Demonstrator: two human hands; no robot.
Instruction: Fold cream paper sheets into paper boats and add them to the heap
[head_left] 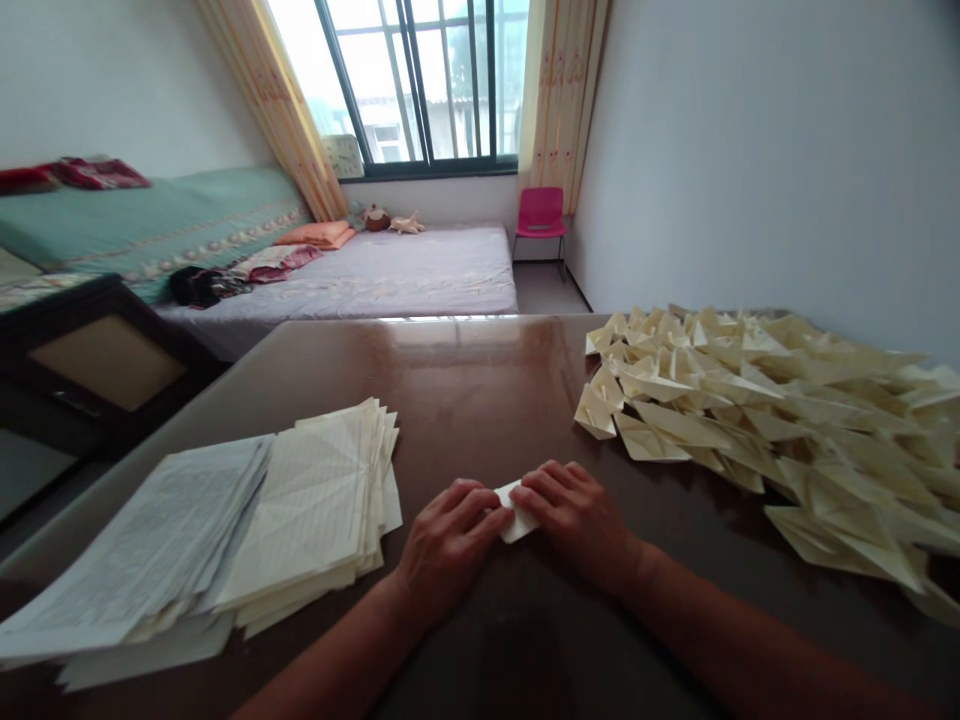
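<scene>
Between my hands, on the dark brown table (480, 400), lies a small folded piece of pale paper (517, 530). My left hand (454, 535) has its fingers closed on the paper's left side. From the right, my right hand (577, 520) presses its fingers and thumb on the other side. Much of the paper is hidden under the fingers. Left of my hands rests a stack of lined, creased sheets (315, 500), with a stack of printed sheets (172, 540) beside it. A large heap of folded paper boats (750, 390) covers the table's right side.
Beyond the table's far edge stands a bed (435, 265) with a pale purple cover. A pink chair (540, 213) is by the window. At the left is a dark cabinet (105, 350), and a white wall (750, 160) rises behind the paper heap.
</scene>
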